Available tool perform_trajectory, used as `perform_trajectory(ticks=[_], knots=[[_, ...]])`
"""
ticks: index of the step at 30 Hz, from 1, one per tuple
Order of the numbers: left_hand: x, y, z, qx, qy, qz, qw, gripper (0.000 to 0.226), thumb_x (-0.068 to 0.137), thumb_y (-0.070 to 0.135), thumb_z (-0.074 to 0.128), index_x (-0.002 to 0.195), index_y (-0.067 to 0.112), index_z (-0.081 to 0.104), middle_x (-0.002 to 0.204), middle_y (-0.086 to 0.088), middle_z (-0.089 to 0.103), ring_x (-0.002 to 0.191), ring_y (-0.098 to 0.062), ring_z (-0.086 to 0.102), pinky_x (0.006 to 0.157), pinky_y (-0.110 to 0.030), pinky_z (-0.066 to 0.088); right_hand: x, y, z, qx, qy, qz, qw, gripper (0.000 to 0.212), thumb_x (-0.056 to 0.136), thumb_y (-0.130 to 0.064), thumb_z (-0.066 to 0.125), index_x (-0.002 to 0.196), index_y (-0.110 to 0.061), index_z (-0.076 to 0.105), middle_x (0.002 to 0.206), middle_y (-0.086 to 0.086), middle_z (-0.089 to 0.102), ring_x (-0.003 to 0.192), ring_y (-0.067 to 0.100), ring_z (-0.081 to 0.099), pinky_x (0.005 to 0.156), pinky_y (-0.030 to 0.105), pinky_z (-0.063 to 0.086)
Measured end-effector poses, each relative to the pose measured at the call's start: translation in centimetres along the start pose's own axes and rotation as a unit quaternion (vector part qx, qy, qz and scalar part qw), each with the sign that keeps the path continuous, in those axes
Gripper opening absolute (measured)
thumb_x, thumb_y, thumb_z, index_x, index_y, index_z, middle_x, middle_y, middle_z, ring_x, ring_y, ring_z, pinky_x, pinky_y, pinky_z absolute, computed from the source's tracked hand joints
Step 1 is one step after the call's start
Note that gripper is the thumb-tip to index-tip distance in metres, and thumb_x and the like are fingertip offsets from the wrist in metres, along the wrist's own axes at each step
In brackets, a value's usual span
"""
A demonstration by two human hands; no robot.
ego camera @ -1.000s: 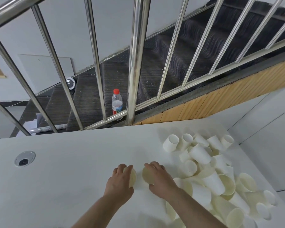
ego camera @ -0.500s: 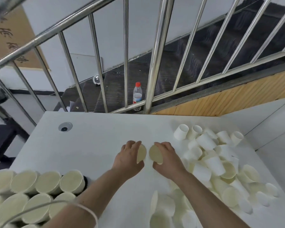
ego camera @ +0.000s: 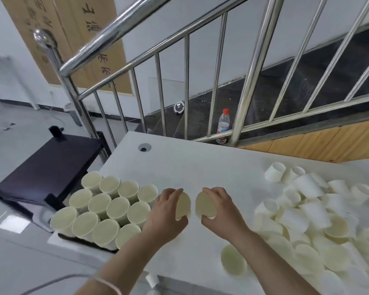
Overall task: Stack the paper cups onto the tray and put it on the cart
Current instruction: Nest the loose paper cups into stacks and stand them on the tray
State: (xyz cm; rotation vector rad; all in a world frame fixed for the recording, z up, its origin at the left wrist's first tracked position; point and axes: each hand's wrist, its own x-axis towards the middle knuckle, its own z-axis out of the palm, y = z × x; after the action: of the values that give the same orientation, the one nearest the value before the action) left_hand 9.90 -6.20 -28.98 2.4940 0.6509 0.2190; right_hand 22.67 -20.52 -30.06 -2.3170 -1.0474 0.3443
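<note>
In the head view, at the centre of the frame, the left hand (ego camera: pixel 165 216) curls round one paper cup (ego camera: pixel 184 206) and the right hand (ego camera: pixel 219 210) curls round a second cup (ego camera: pixel 205 205); both cups are held with their open mouths turned towards the camera, side by side and just apart, above the white table (ego camera: pixel 200 167); at the lower left the tray (ego camera: pixel 58 236) sits at the table's edge, packed with upright cups in rows (ego camera: pixel 107 204), its dark rim showing only beneath the nearest row; at the right of the frame lies the loose heap of cups (ego camera: pixel 307 213), tumbled on their sides and well apart from the tray; the dark cart (ego camera: pixel 47 167) stands beyond the tray at the middle left, below the table's level; behind, a steel railing (ego camera: pixel 179 81) and a water bottle (ego camera: pixel 223 125) on the stairs play no part. The step in hand looks to be carrying this pair leftwards to the tray; to do it well, each cup should be turned mouth-up before it arrives, gripped lightly so the thin wall is not crushed, and set squarely on the rims of the cups below or into a free spot beside the last column; whether any spot stays free is hard to tell, since the left hand hides the tray's near right corner; lowering one cup at a time would spare the neighbours a knock.
</note>
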Motion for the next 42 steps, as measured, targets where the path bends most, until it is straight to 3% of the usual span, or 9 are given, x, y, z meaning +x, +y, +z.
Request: perform_trajectory(ticks=[9,18,32,42], knots=[[-2.1,-7.7,-5.3,0.017,0.035,-0.029,0.999,0.074,0.078,0.025,0.065,0.144,0.021,0.032,0.142,0.001,0.035,0.128,-0.023,0.038,0.099,-0.029,0.037,1.2,-7.3,5.1,-0.004,-0.031,-0.030,0.999,0.072,0.080,-0.027,0.064,0.146,-0.029,0.034,0.137,-0.009,0.031,0.128,0.013,0.039,0.094,0.031,0.046],[-0.7,-15.9,-9.6,0.044,-0.003,-0.043,0.998,0.076,0.082,0.029,0.063,0.147,0.024,0.024,0.146,0.005,0.030,0.131,-0.020,0.034,0.096,-0.027,0.040,4.4,-14.2,10.2,-0.013,-0.038,0.004,0.999,0.073,0.081,-0.025,0.063,0.147,-0.029,0.031,0.139,-0.008,0.029,0.129,0.013,0.038,0.095,0.031,0.046],[1.5,-19.1,-9.0,0.022,-0.076,-0.002,0.997,0.077,0.079,0.034,0.067,0.145,0.025,0.029,0.144,0.007,0.033,0.126,-0.015,0.043,0.089,-0.030,0.046,5.6,-15.0,13.6,-0.044,-0.081,0.048,0.995,0.073,0.082,-0.027,0.063,0.147,-0.029,0.031,0.141,-0.006,0.030,0.130,0.014,0.037,0.098,0.028,0.043],[1.6,-19.9,-8.2,0.065,-0.126,-0.004,0.990,0.074,0.080,0.033,0.063,0.145,0.028,0.027,0.144,0.006,0.031,0.130,-0.017,0.035,0.094,-0.032,0.045,5.9,-15.0,15.1,-0.087,-0.098,0.061,0.989,0.069,0.084,-0.036,0.063,0.146,-0.026,0.033,0.144,-0.005,0.031,0.133,0.016,0.033,0.099,0.029,0.042]])
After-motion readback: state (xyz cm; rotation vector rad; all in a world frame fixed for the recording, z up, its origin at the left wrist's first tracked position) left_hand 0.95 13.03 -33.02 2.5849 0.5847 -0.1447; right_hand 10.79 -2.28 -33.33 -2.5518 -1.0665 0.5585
